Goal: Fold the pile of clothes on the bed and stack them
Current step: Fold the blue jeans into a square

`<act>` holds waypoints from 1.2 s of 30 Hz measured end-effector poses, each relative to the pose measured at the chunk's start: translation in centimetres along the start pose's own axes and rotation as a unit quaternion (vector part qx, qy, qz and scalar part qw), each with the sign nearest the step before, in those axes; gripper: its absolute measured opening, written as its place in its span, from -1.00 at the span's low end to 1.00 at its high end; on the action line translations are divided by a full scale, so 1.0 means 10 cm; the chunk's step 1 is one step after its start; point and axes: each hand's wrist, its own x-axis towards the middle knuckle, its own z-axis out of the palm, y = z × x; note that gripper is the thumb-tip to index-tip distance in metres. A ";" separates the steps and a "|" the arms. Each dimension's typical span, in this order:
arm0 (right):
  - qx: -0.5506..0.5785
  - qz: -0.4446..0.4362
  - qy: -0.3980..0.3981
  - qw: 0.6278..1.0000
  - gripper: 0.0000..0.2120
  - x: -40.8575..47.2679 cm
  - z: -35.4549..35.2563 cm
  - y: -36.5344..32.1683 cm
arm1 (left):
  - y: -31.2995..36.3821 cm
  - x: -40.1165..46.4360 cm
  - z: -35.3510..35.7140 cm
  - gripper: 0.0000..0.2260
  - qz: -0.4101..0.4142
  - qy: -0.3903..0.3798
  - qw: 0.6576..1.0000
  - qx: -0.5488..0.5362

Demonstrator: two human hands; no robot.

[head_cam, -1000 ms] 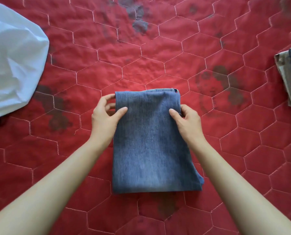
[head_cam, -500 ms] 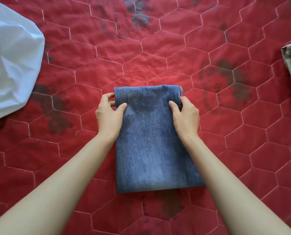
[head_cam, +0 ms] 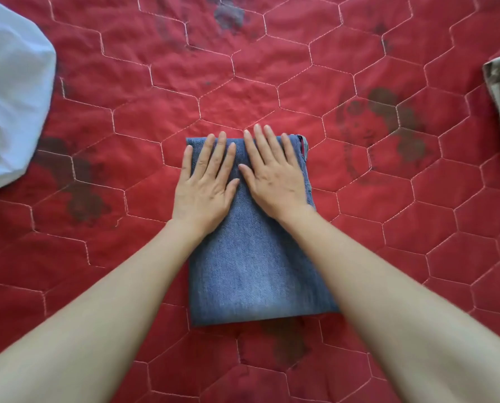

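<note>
on the bed: folded jeans lie mid red quilt.
hands: your left hand and right hand lie flat on the far end, fingers straight, gripping nothing.
step: press evenly, smoothing outward so layers stay aligned.

Single head view, looking steeply down, close over red quilt
</note>
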 end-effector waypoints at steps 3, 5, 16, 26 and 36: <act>-0.021 0.104 0.011 0.994 -0.43 -0.05 0.03 0.37 | -0.04 -0.10 0.11 -0.45 -0.032 -0.002 0.999 -0.009; 0.005 0.209 -0.020 0.978 -0.41 -0.14 0.00 0.54 | 0.01 -0.20 0.11 -0.43 -0.062 -0.008 0.998 -0.017; 0.045 0.089 -0.022 0.995 -0.50 -1.50 0.19 -0.50 | 0.54 -1.64 0.28 -0.49 -0.012 -0.037 0.999 -0.025; -0.012 0.195 -0.023 0.980 -0.50 -2.46 0.32 -0.19 | 0.20 -1.04 0.10 -0.52 0.144 -0.023 0.989 0.041; -0.012 0.245 0.005 0.969 -0.51 -2.35 0.29 -0.32 | -0.18 0.85 -0.27 -0.44 0.214 -0.109 0.969 0.062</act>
